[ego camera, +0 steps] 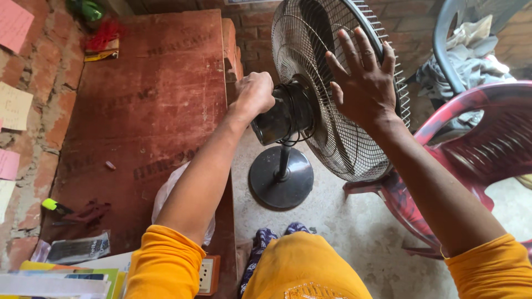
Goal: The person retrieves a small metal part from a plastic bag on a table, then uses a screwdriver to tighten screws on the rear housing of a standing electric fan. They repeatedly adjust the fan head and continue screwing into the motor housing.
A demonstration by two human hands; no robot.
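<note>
The fan has a dull, dusty metal wire cage and a glossy dark motor housing, the tabletop is worn, scuffed reddish board, the chair shiny red plastic, and the floor rough concrete.

A flat dark plastic packet lies near the left on the brown board. Pink and cream paper notes hang on the left brick wall. A yellow-red packet sits far left.

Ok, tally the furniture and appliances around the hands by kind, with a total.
Pedestal fan: 1, left hand on its motor housing, right hand on the grille
Red plastic chair: 1
Grey chair holding cloth: 1
Wooden board table: 1
Total: 4
</note>
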